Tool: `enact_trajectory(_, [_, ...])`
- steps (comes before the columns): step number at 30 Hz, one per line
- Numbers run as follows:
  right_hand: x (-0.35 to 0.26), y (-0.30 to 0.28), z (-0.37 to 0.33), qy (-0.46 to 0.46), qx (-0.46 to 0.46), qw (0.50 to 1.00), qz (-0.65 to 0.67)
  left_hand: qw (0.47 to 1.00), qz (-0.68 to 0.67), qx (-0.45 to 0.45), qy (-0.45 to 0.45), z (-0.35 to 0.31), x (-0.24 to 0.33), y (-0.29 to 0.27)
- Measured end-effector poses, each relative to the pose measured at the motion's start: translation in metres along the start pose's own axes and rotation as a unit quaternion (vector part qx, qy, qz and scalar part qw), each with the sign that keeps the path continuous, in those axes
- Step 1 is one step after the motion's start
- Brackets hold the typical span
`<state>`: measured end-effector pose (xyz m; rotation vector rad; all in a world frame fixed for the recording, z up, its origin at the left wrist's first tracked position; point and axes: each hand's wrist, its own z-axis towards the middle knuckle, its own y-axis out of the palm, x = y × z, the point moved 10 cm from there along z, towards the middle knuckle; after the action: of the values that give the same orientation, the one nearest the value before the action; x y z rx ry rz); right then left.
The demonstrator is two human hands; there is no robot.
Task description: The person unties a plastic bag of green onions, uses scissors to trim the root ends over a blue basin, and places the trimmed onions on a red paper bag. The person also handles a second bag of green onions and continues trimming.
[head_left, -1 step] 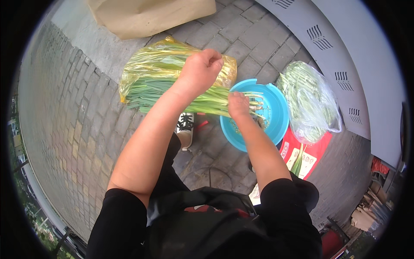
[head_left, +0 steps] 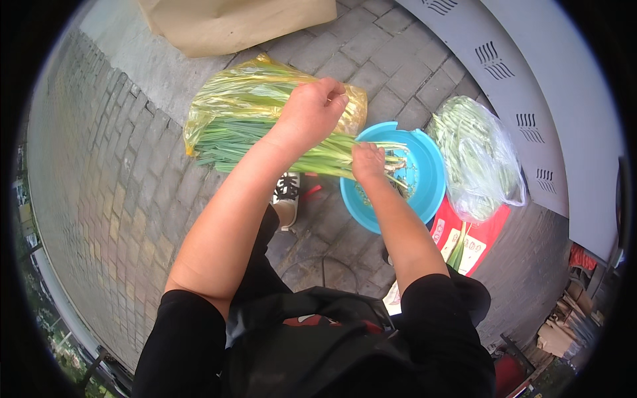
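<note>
A thick bunch of green onions [head_left: 325,158], with long green leaves and pale rooty ends, lies from left to right. My right hand [head_left: 369,163] is closed around the bunch near its root ends, which reach over a light-blue plastic basin [head_left: 434,176] with small scraps in it. Above the stalks is my left hand [head_left: 314,106], its thumb and fingers pinched together at the edge of a yellow plastic bag [head_left: 355,109]. What that pinch holds, if anything, I cannot make out. Part of the bunch is hidden behind my left forearm.
Right of the basin sits a clear bag of green bean pods [head_left: 468,149], beside a red-and-white packet [head_left: 488,239] with a loose stalk on it. A grey vented metal panel [head_left: 531,86] borders the right side. Brown paper [head_left: 232,26] lies at the far side on paving.
</note>
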<state>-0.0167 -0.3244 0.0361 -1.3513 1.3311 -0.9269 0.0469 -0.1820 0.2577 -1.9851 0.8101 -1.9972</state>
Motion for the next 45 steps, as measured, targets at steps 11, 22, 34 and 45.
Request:
enact_trajectory(11, [-0.069,-0.244,-0.032,-0.246,0.166,0.951,0.087,0.947,0.252,-0.095,0.177,-0.021,-0.017,0.03])
enact_trajectory(22, [-0.005,-0.247,-0.095,0.104,0.232,0.69,0.677,0.974,-0.056,-0.197,0.101,-0.02,0.051,0.046])
enact_trajectory(34, [0.109,-0.236,-0.156,0.154,0.217,0.481,0.835,0.953,-0.043,-0.254,0.159,-0.032,0.048,0.052])
enact_trajectory(45, [0.174,-0.18,-0.19,0.281,0.254,0.468,0.798,0.957,-0.065,-0.282,0.003,-0.017,-0.014,0.039])
